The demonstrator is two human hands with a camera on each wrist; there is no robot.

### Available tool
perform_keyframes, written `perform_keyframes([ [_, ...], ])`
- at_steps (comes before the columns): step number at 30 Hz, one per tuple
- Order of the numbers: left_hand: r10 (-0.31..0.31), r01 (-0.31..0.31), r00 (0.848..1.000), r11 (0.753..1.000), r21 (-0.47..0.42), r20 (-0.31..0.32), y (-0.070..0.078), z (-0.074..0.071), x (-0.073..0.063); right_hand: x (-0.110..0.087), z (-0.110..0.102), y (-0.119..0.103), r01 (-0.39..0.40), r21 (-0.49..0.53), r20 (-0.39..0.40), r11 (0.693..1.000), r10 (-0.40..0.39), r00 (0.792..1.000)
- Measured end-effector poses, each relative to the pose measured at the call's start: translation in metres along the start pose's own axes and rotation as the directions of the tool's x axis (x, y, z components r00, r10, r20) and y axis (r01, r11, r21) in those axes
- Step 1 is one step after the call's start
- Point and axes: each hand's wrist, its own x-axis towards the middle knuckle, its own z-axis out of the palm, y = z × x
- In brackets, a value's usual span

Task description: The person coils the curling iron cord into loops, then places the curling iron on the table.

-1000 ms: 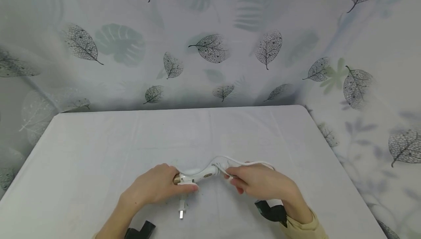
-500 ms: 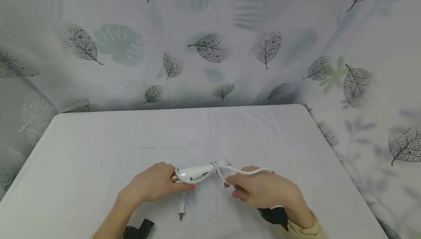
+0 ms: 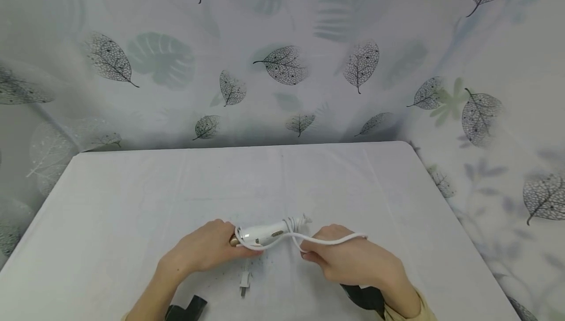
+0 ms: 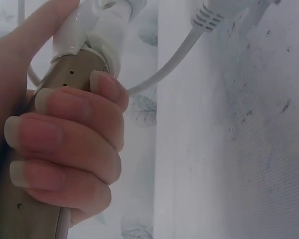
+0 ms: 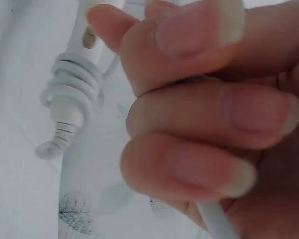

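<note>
My left hand (image 3: 200,247) grips the bronze barrel of a white-handled curling iron (image 3: 265,232); in the left wrist view, the fingers curl round the barrel (image 4: 72,64) and the thumb lies along the white part. Coils of white power cord (image 5: 74,82) wrap the handle's tail end in the right wrist view. My right hand (image 3: 353,257) holds the cord with curled fingers, just right of the handle. One cord length crosses in front of the handle and over the back of the right hand. The plug (image 3: 244,281) hangs below the left hand, prongs downward.
A white-covered table (image 3: 176,183) lies under both hands, with small dark specks on it near the plug. Leaf-printed fabric (image 3: 282,66) hangs behind and at the sides. Black wrist mounts (image 3: 187,308) sit by both forearms.
The cord length that ran along the handle's far side now crosses its near side. My right hand has shifted slightly toward me, while the left keeps its grip on the curling iron.
</note>
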Motion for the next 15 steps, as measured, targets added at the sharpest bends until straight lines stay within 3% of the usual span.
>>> perform_keyframes([
  [4,0.013,-0.014,0.999,0.999,-0.034,-0.042,-0.002,-0.006,-0.003,0.006,0.002,0.003,-0.022,0.061,0.027,0.998,0.02,0.999],
  [9,0.018,-0.03,0.993,0.994,-0.103,-0.114,-0.003,-0.015,-0.007,0.018,0.01,0.011,-0.071,0.204,-0.007,0.976,0.074,0.997],
  [12,0.007,-0.03,0.985,0.991,-0.13,-0.173,-0.002,-0.018,-0.008,0.023,0.016,0.021,-0.052,0.293,-0.081,0.955,0.079,0.994],
  [15,-0.014,-0.019,0.971,0.99,-0.136,-0.237,0.0,-0.02,-0.008,0.026,0.022,0.027,0.015,0.265,-0.201,0.964,0.04,0.979],
])
